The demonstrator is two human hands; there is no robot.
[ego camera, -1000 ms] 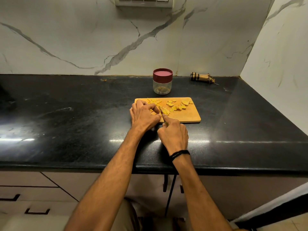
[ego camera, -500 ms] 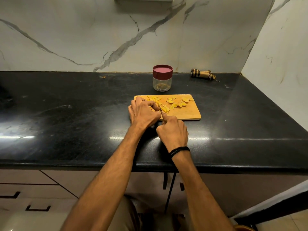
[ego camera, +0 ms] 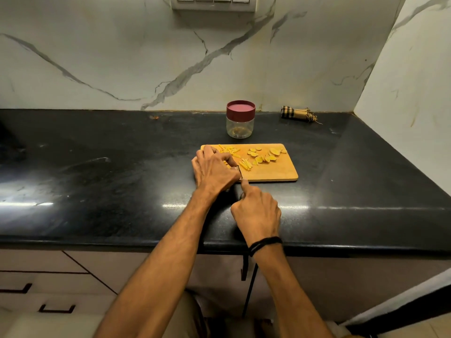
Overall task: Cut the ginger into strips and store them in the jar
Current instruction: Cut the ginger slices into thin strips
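Black stone counter [ego camera: 97, 179] bearing wooden board [ego camera: 275, 170]. Left hand [ego camera: 214, 170], fingers curled, pinning ginger [ego camera: 227, 163] at board's left end; right hand [ego camera: 257, 211] gripping knife [ego camera: 239, 173], forefinger along spine. Best done with fingertips tucked, cuts thin and even. Just behind board, clear jar [ego camera: 240, 120], maroon lid [ego camera: 240, 109] on, few yellowish bits inside. Strips [ego camera: 245, 164] and round slices [ego camera: 262, 157] loose on board.

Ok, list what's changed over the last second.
The right hand has drawn the knife slightly back toward the person, mid-cut. The left hand keeps holding down the ginger at the left end of the board. Nothing was picked up or let go. Strips, slices and the closed jar lie as before.
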